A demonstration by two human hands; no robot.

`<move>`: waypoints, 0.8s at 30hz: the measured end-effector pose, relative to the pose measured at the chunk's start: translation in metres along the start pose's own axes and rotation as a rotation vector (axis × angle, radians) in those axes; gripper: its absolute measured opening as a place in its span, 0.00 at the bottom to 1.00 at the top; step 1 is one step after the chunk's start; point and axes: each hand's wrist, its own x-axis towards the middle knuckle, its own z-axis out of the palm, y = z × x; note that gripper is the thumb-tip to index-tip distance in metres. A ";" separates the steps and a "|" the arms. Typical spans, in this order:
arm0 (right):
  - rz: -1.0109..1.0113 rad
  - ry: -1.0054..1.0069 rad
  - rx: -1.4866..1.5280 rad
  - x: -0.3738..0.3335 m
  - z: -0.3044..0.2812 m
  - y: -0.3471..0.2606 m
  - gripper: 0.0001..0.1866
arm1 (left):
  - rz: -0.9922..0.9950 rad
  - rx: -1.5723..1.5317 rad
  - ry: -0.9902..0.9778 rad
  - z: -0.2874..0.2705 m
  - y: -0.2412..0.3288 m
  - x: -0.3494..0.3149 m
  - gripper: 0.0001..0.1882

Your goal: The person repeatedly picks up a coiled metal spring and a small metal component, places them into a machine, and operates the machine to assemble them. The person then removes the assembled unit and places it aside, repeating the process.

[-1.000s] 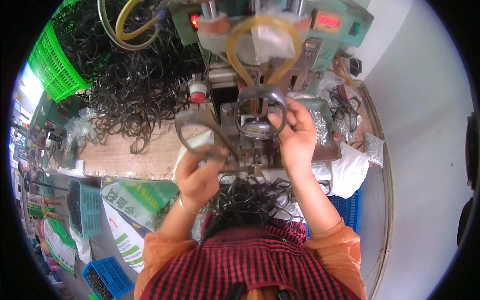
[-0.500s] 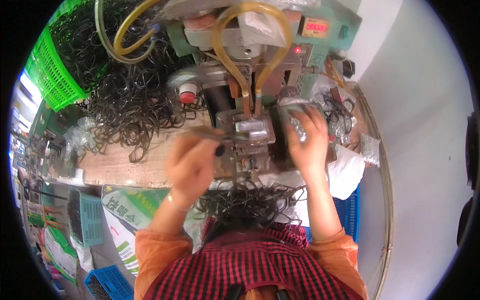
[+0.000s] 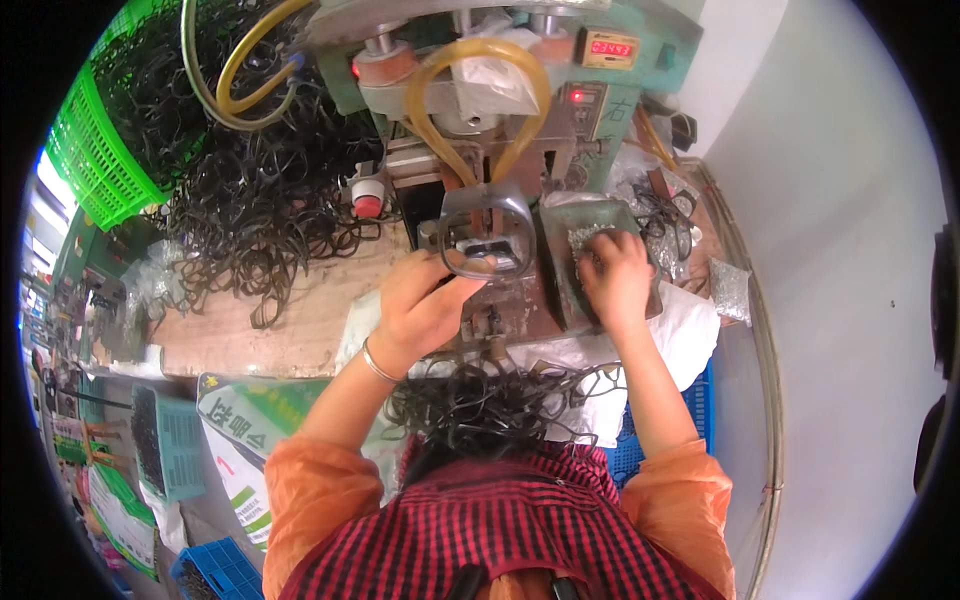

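Left hand (image 3: 422, 308): its grip holds a dark loop (image 3: 487, 203).
Place of dark loop: before the green machine (image 3: 655, 58).
Right hand (image 3: 618, 278): in the tray (image 3: 578, 213) with shiny bits (image 3: 582, 238); cannot tell if its grip holds any.

Workshop, factory sort. Green press (image 3: 640, 82) at wooden bench (image 3: 230, 325), fitted with lit red display (image 3: 609, 48), red push button (image 3: 367, 205), yellow hose (image 3: 480, 48). Big heap of black loops (image 3: 240, 190) on bench, green basket (image 3: 105, 150) beside it. Tray (image 3: 557, 265) of small silvery bits (image 3: 582, 240) right of press; bag (image 3: 730, 290) of similar bits nearby. Low down: teal crate (image 3: 182, 440), blue crate (image 3: 217, 570), printed sack (image 3: 245, 405). Worker in checked apron (image 3: 490, 520). Plain pale wall (image 3: 850, 180), pipes (image 3: 768, 420) along it.
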 end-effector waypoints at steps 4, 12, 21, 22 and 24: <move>-0.392 -0.149 -0.228 0.022 0.008 0.015 0.18 | -0.101 -0.022 -0.086 -0.005 0.009 0.007 0.14; 0.214 0.168 0.341 0.012 -0.004 0.034 0.09 | -0.364 0.716 0.207 -0.102 0.024 -0.048 0.08; 0.266 0.100 0.629 0.023 0.012 0.001 0.07 | -1.478 0.748 -0.109 -0.147 -0.161 -0.083 0.26; 0.261 0.088 0.557 0.019 0.008 0.001 0.08 | -1.502 0.738 -0.091 -0.135 -0.170 -0.092 0.26; 0.240 0.164 0.514 0.007 0.005 0.001 0.09 | -1.402 0.726 0.066 -0.107 -0.179 -0.118 0.25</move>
